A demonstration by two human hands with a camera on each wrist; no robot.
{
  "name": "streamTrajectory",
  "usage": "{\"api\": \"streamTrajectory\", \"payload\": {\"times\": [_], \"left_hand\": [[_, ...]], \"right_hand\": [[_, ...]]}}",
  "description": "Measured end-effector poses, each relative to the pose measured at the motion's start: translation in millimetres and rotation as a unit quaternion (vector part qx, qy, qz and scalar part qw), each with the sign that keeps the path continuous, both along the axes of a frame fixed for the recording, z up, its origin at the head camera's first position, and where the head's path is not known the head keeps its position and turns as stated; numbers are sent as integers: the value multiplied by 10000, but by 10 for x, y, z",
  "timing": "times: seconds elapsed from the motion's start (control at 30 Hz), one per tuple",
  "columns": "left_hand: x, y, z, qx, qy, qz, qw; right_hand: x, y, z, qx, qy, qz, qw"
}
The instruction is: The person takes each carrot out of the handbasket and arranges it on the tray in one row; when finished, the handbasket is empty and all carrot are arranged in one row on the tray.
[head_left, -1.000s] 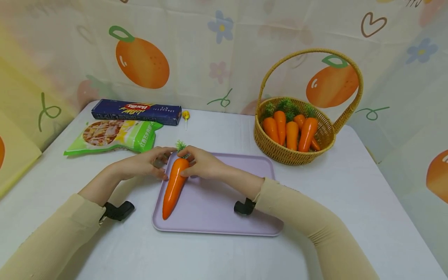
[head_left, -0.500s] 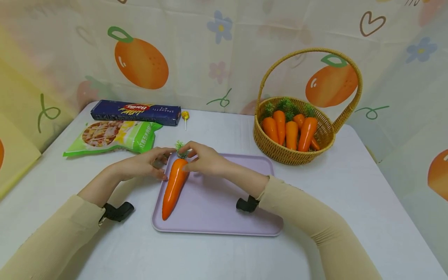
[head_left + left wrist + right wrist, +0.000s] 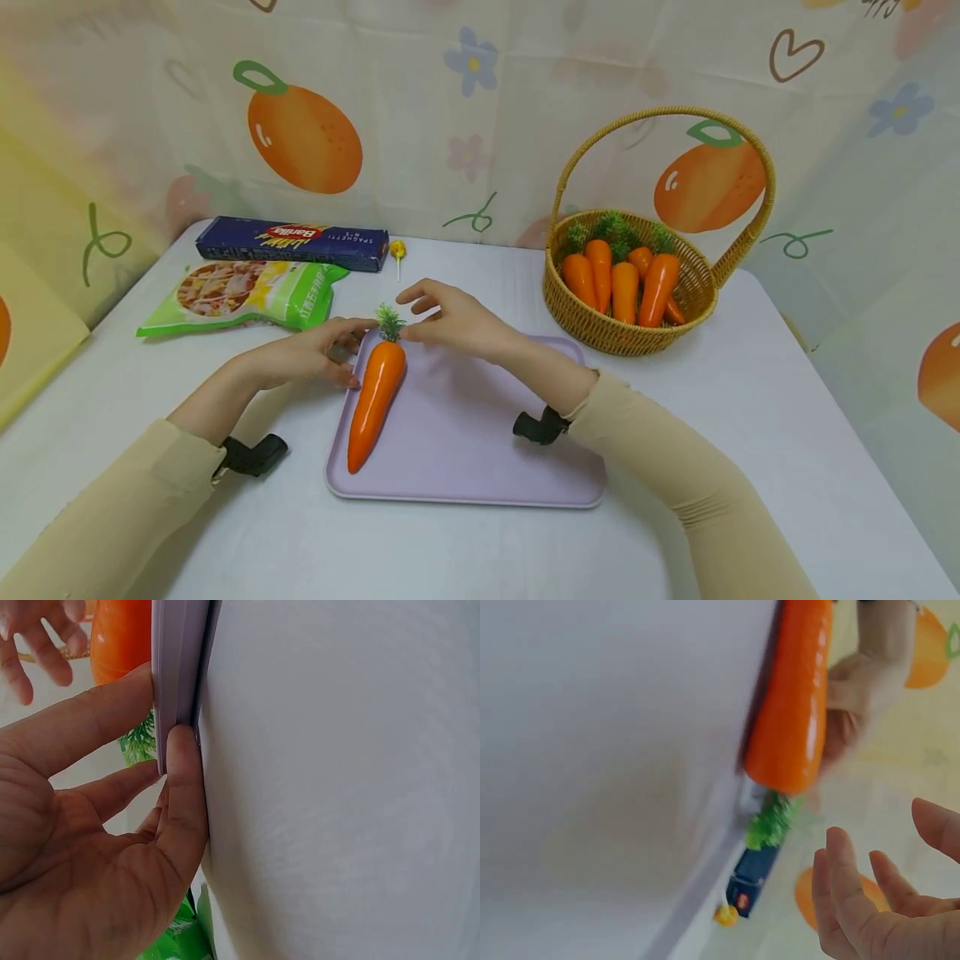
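An orange toy carrot with a green leafy top lies slanted along the left side of the lilac tray. My left hand pinches the tray's left edge near its far corner. In the left wrist view the thumb lies on the rim and a finger sits against its outer side. My right hand hovers over the far part of the tray, just right of the carrot's leaves. Its fingers are spread and loosely bent, with nothing between them in the right wrist view.
At the back right stands a wicker basket with a tall handle, holding several carrots. A blue spaghetti box, a green food bag and a yellow lollipop lie at the back left. A patterned cloth hangs behind the table.
My right hand has let go of the carrot's upper end and moved away, up and to the right. The carrot stays in place on the tray. My left hand has not visibly moved.
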State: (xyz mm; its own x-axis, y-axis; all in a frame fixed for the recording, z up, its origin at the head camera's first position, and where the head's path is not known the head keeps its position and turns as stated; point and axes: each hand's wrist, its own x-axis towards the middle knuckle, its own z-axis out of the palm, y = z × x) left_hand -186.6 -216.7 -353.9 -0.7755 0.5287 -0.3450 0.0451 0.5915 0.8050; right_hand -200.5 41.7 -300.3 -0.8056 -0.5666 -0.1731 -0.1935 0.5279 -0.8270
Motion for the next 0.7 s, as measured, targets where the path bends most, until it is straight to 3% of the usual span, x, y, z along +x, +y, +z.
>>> {"api": "streamTrajectory", "payload": {"times": [0.7], "left_hand": [[-6, -4, -17, -75, 56, -4, 10000]], "right_hand": [[-175, 522, 516, -966, -141, -791, 9921]]}}
